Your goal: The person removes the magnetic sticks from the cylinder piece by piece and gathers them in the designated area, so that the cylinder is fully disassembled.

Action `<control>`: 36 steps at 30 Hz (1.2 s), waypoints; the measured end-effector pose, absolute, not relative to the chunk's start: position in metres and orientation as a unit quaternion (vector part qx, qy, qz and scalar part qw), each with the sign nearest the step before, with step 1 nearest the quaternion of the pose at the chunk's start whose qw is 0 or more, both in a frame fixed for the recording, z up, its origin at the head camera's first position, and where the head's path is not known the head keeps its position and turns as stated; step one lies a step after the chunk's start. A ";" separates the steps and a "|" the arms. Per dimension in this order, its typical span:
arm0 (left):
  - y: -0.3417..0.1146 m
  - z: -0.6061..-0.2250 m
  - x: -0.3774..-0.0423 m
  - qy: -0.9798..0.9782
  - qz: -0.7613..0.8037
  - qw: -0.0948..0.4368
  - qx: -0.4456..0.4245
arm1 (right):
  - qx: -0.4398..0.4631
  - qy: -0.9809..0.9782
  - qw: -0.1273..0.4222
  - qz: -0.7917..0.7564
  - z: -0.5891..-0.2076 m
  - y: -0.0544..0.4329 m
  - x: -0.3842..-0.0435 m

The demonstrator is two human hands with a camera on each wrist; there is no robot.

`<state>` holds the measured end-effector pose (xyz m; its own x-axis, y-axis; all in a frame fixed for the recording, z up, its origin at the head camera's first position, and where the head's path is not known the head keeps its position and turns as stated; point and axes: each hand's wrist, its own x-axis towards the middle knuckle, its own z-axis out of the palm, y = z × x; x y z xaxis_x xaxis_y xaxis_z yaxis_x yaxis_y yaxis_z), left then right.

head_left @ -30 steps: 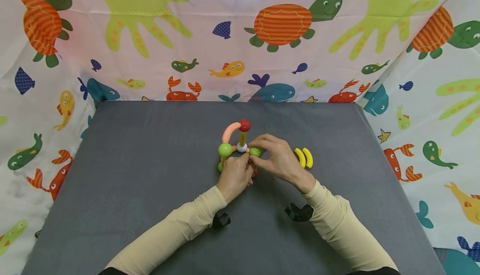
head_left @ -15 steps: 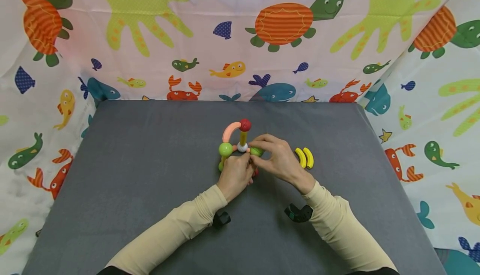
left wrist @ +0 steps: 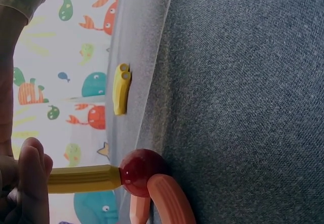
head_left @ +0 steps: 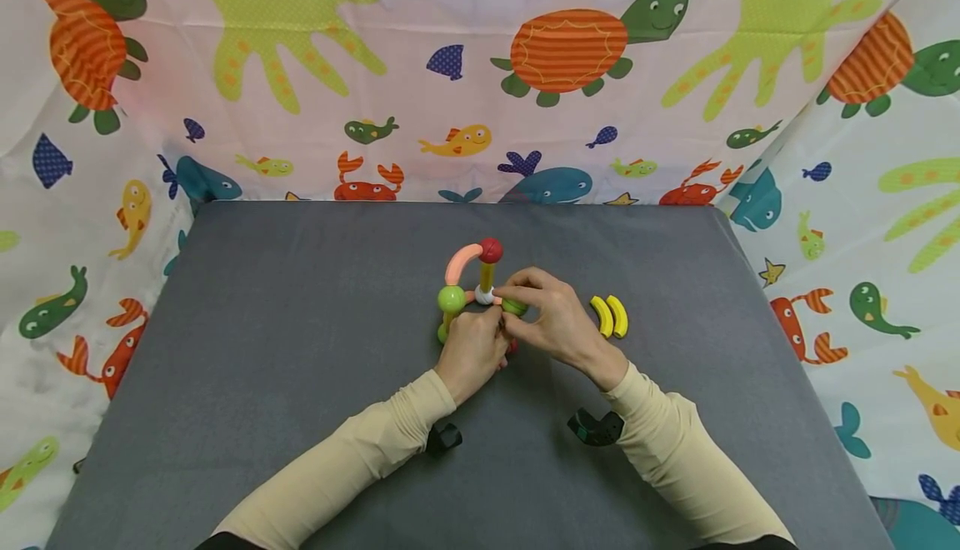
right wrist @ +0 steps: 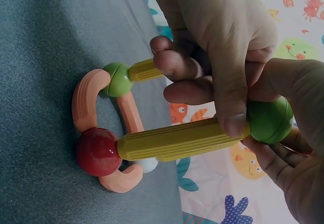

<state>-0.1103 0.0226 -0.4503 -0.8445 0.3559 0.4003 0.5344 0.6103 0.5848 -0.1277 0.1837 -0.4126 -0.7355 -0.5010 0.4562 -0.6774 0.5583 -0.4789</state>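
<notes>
A standing toy frame of ribbed rods and coloured balls is between the hands in the head view. My left hand (head_left: 471, 352) grips an upright yellow rod (right wrist: 177, 142), its thumb near the rod's top end. Below, the rod joins a red ball (right wrist: 98, 152) with curved pink rods (left wrist: 172, 199) low by the cloth. On the rod's top sits a green ball (right wrist: 272, 120), pinched between the fingers and thumb of my right hand (head_left: 558, 317). Behind are another red ball (head_left: 491, 250), a white ball (head_left: 484, 295) and a light green ball (head_left: 451, 298).
Two curved yellow rods (head_left: 618, 317) lie side by side to the right of the right hand. Grey cloth (head_left: 300, 300) covers the table, and a patterned curtain (head_left: 300, 150) hangs around its back and sides. Each wrist wears a black device (head_left: 597, 427).
My right hand's fingers have shifted slightly over the green ball and cover more of it. The left hand and the rest of the frame stay in place.
</notes>
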 end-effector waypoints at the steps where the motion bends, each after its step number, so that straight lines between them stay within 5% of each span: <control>1: 0.023 -0.450 -0.110 -0.889 -0.365 0.122 -0.250 | 0.339 -0.872 0.137 0.326 -0.413 0.183 -0.128; 17: 0.024 -0.449 -0.111 -0.891 -0.344 0.139 -0.260 | 0.356 -0.864 0.165 0.315 -0.412 0.182 -0.130; 25: 0.026 -0.447 -0.113 -0.885 -0.361 0.135 -0.262 | 0.322 -0.849 0.212 0.362 -0.371 0.182 -0.135; 29: 0.027 -0.448 -0.112 -0.887 -0.362 0.129 -0.258 | 0.271 -0.869 0.176 0.376 -0.370 0.185 -0.137; 36: 0.027 -0.450 -0.110 -0.891 -0.354 0.125 -0.254 | 0.109 -0.904 0.036 0.412 -0.407 0.195 -0.151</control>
<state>-0.1101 0.0266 -0.4498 -0.8391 0.3647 0.4036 0.5422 0.6205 0.5666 -0.1505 0.1953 -0.4071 -0.9738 -0.1662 0.1553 -0.2262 0.6365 -0.7374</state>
